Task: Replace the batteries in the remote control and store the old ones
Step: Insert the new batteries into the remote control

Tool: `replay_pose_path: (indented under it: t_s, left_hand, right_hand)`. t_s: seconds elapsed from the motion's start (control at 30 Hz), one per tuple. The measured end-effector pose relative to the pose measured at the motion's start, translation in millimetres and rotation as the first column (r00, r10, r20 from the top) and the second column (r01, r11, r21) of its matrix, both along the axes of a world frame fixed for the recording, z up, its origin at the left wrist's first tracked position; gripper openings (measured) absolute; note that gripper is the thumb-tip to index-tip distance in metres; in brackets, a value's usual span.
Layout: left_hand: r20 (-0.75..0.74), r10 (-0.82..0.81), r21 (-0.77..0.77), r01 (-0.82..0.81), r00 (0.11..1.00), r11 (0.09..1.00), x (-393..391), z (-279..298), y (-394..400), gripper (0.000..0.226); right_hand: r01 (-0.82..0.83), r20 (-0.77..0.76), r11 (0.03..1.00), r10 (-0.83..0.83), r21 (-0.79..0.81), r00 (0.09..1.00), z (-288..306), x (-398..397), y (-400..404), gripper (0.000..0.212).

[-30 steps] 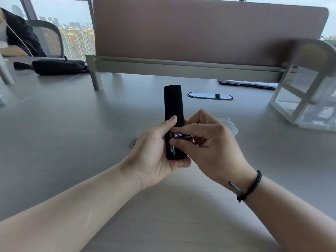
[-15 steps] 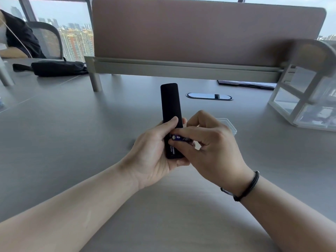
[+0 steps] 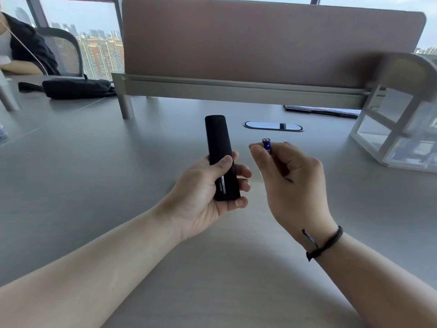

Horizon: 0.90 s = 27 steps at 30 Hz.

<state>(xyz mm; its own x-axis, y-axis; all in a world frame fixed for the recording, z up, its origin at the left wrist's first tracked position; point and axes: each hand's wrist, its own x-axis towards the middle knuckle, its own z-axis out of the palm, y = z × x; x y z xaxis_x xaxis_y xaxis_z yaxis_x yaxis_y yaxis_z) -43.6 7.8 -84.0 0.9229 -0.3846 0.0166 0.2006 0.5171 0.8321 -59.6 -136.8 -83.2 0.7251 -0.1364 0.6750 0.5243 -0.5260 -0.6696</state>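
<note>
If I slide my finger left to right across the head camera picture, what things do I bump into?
black pouch → left hand holding the remote control → battery pinched in the right hand → clear drawer organizer

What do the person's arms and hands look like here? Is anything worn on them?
Both forearms are bare, with no sleeves in view and no gloves. The left hand carries nothing: no ring, watch or band shows. The right hand is also bare, but its wrist has a thin black braided cord bracelet with a knotted end.
</note>
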Motion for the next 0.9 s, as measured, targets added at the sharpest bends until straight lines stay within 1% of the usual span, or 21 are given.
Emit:
replay_pose_path:
  t_s: [0.1,0.17,0.3,0.37,0.47,0.63,0.73,0.9]
  left_hand:
    - [-0.004,0.01,0.004,-0.01,1.0,1.0,-0.2,0.8,0.8,0.022]
    - [-0.01,0.018,0.01,-0.018,1.0,1.0,-0.2,0.8,1.4,0.029]
    - [-0.013,0.05,0.039,-0.049,0.999,0.998,-0.3,0.8,1.8,0.042]
    - [-0.009,0.059,0.039,-0.058,0.998,0.998,-0.6,0.7,1.6,0.045]
    - [-0.017,0.072,0.042,-0.071,0.997,0.997,-0.3,0.0,1.1,0.046]
    - [-0.02,0.088,0.052,-0.086,0.996,0.995,-1.1,0.6,0.3,0.043]
    - [-0.014,0.107,0.075,-0.106,0.994,0.992,-2.0,1.0,0.5,0.039]
    - [-0.049,0.119,0.036,-0.117,0.992,0.992,-1.3,2.0,3.5,0.038]
  right_hand:
    - [-0.015,-0.025,0.999,0.016,0.039,1.0,-0.2,-3.6,2.5,0.014]
    - [-0.054,-0.044,0.997,0.056,0.054,0.997,-0.4,-6.4,4.5,0.01]
    - [-0.117,-0.033,0.992,0.118,0.047,0.992,-2.3,-7.6,7.6,0.013]
    - [-0.123,-0.033,0.992,0.124,0.037,0.992,-2.8,-7.5,7.6,0.016]
    - [-0.134,-0.038,0.99,0.136,0.041,0.99,-3.3,-7.9,5.3,0.015]
    - [-0.155,0.009,0.986,0.156,-0.055,0.988,-4.6,-7.0,4.7,0.011]
    - [-0.186,0.035,0.978,0.19,-0.098,0.981,-5.2,-4.8,3.6,0.014]
    - [-0.181,0.096,0.965,0.202,-0.189,0.975,-6.5,-5.8,5.5,0.02]
